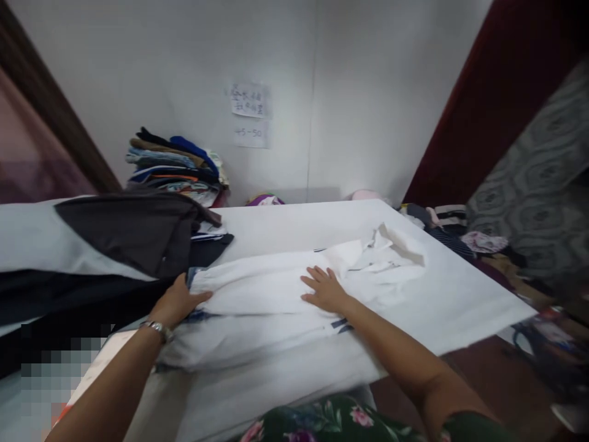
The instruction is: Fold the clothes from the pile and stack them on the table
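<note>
A white garment (262, 279) with dark blue trim lies stretched across the white table, its crumpled, collar-like part (398, 245) at the right. At its left end, my left hand (177, 301) grips the blue-edged hem, thumb on top and the other fingers partly hidden. My right hand (326, 291) rests flat on the middle of the garment, fingers spread. Nearer to me, another layer of white cloth (248, 344) with blue trim lies alongside; I cannot tell whether it belongs to the same garment.
Dark clothes (133, 230) lie at the left, touching the garment's end. Behind them rises a folded clothes stack (177, 169) by the wall. Paper notes (251, 113) hang on the wall. Heaped clothes (460, 233) lie beyond the right edge of the white table (460, 301).
</note>
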Action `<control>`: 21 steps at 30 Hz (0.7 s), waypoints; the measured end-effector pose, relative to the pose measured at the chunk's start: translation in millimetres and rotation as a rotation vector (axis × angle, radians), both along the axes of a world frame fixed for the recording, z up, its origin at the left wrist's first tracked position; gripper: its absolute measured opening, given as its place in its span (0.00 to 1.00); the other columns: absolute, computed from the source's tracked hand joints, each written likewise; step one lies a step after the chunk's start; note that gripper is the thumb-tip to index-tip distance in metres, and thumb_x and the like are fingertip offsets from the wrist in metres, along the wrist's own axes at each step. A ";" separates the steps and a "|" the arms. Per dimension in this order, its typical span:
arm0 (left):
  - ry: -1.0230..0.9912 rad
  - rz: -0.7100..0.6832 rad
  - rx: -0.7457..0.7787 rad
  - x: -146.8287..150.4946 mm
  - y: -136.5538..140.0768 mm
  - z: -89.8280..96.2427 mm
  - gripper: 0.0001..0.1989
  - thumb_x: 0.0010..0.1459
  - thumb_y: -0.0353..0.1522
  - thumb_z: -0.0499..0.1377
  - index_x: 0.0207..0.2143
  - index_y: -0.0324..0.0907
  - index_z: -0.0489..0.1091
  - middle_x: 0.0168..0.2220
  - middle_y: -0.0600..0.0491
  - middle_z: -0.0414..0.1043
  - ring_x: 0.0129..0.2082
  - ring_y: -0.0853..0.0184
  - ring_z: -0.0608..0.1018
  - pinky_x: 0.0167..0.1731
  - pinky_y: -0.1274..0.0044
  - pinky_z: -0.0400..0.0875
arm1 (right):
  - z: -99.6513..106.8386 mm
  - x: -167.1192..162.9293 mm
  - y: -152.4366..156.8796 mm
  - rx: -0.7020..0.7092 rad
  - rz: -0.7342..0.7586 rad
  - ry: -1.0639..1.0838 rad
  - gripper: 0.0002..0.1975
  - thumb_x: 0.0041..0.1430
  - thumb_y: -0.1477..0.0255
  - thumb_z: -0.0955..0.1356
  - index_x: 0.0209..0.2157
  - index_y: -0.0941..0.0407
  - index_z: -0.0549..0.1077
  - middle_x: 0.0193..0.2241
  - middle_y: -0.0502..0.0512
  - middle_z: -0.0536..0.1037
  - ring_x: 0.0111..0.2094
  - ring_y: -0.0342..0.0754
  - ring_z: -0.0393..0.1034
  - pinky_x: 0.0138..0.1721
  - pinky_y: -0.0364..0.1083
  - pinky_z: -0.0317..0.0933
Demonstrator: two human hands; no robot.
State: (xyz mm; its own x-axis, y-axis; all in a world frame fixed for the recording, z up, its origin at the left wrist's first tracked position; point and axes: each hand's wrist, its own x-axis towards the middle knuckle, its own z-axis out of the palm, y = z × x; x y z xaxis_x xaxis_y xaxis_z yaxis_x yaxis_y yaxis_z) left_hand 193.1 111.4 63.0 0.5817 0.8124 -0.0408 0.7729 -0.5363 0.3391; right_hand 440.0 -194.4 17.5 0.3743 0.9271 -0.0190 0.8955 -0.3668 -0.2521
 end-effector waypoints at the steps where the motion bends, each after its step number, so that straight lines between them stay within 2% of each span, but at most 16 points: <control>1: 0.048 0.008 0.058 4.6 -5.1 6.7 0.41 0.55 0.44 0.57 0.63 0.27 0.51 0.56 0.28 0.64 0.51 0.45 0.73 0.46 0.59 0.69 | 3.2 -0.3 0.4 -0.001 -0.001 0.022 0.32 0.64 0.51 0.59 0.64 0.50 0.58 0.68 0.59 0.50 0.68 0.60 0.39 0.64 0.65 0.35; 3: 0.080 -0.047 0.218 19.1 -19.9 17.7 0.38 0.57 0.42 0.53 0.64 0.28 0.49 0.62 0.30 0.57 0.58 0.44 0.66 0.51 0.57 0.66 | 10.0 -1.1 2.0 0.011 -0.001 0.061 0.33 0.63 0.49 0.60 0.64 0.50 0.58 0.68 0.60 0.50 0.68 0.59 0.39 0.64 0.65 0.35; 5: 0.031 -0.214 0.381 39.2 -38.3 21.2 0.35 0.59 0.41 0.51 0.63 0.28 0.52 0.64 0.33 0.54 0.63 0.48 0.61 0.56 0.59 0.61 | 15.8 -0.2 4.4 0.061 -0.012 0.066 0.34 0.63 0.48 0.59 0.64 0.50 0.58 0.68 0.59 0.49 0.68 0.58 0.37 0.64 0.65 0.34; 7: 0.016 -0.382 0.464 59.6 -55.8 15.6 0.34 0.60 0.43 0.50 0.62 0.30 0.56 0.65 0.36 0.53 0.65 0.51 0.57 0.60 0.60 0.55 | 18.1 4.0 6.1 0.121 -0.047 0.030 0.33 0.64 0.48 0.57 0.64 0.50 0.57 0.68 0.59 0.48 0.69 0.57 0.35 0.64 0.64 0.32; 10: 0.137 -0.489 0.439 79.8 -72.2 -6.1 0.33 0.60 0.46 0.47 0.63 0.37 0.57 0.67 0.42 0.50 0.67 0.52 0.52 0.61 0.54 0.48 | 13.6 16.3 3.6 0.116 -0.177 0.005 0.32 0.65 0.50 0.57 0.64 0.52 0.57 0.68 0.60 0.47 0.69 0.57 0.33 0.64 0.64 0.29; 12: 0.252 -0.495 0.363 83.9 -75.5 -22.5 0.33 0.60 0.46 0.46 0.64 0.39 0.56 0.68 0.44 0.49 0.68 0.52 0.51 0.62 0.53 0.46 | 8.4 24.6 -1.6 0.063 -0.242 0.060 0.32 0.66 0.51 0.57 0.64 0.54 0.57 0.68 0.61 0.48 0.69 0.58 0.34 0.64 0.64 0.31; 14: 0.319 -0.487 0.319 83.5 -75.0 -34.6 0.33 0.61 0.46 0.45 0.65 0.40 0.55 0.68 0.45 0.48 0.68 0.53 0.50 0.62 0.52 0.44 | 6.2 31.0 -8.0 0.031 -0.235 0.131 0.31 0.66 0.52 0.56 0.64 0.53 0.58 0.68 0.60 0.49 0.68 0.58 0.37 0.64 0.63 0.34; 17: 0.334 -0.482 0.333 81.3 -72.8 -41.2 0.33 0.61 0.45 0.44 0.65 0.41 0.54 0.68 0.46 0.47 0.68 0.54 0.49 0.62 0.53 0.42 | 12.8 41.2 -17.0 0.074 -0.212 0.117 0.30 0.66 0.52 0.57 0.63 0.52 0.60 0.68 0.60 0.50 0.68 0.57 0.38 0.64 0.61 0.37; 21: 0.342 -0.484 0.347 81.0 -72.1 -40.6 0.33 0.61 0.45 0.45 0.65 0.41 0.54 0.68 0.45 0.47 0.68 0.53 0.49 0.62 0.52 0.41 | 23.8 72.7 -26.7 0.124 -0.349 -0.068 0.30 0.66 0.54 0.57 0.64 0.54 0.58 0.69 0.59 0.46 0.69 0.55 0.33 0.65 0.60 0.32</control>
